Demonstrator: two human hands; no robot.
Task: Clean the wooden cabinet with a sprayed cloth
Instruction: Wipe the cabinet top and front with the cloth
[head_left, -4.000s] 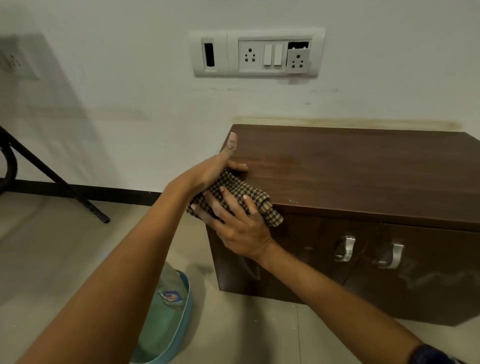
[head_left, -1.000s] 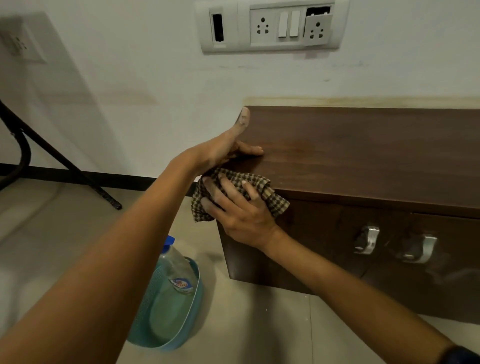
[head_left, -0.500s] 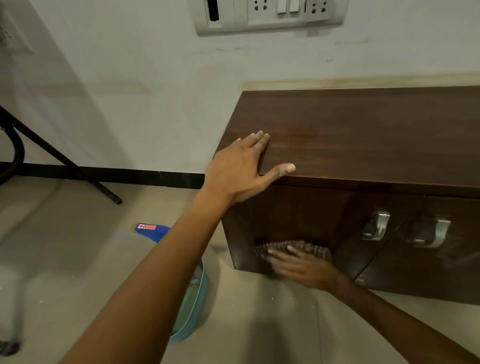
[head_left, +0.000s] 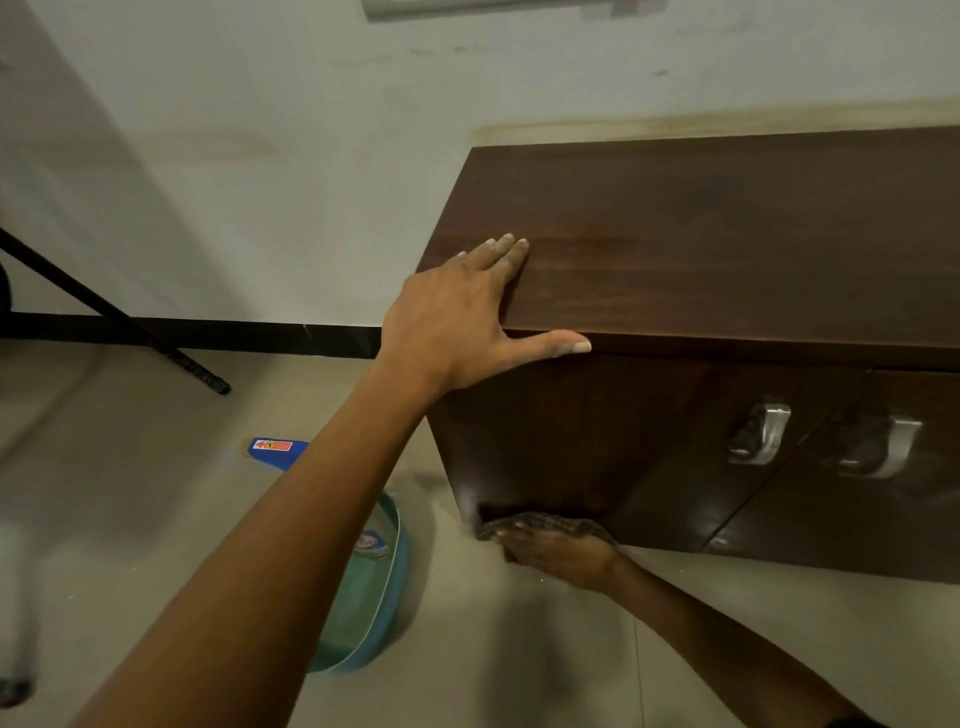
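Observation:
The dark wooden cabinet (head_left: 727, 249) stands against the white wall. My left hand (head_left: 462, 317) lies flat on its front left corner, fingers on the top and thumb along the front edge, holding nothing. My right hand (head_left: 561, 556) presses the checked cloth (head_left: 545, 522) against the bottom left edge of the cabinet's front, close to the floor. Only a strip of the cloth shows above my fingers.
A blue basin (head_left: 374, 613) holding a spray bottle with a blue cap (head_left: 275, 449) sits on the tiled floor left of the cabinet, partly behind my left forearm. Two metal door handles (head_left: 758, 434) stick out of the front. A black stand leg (head_left: 156, 343) slants at far left.
My right hand carried the cloth from the cabinet's top front corner down to the bottom of the front. My left hand turned flat onto the corner. The view tilted downward.

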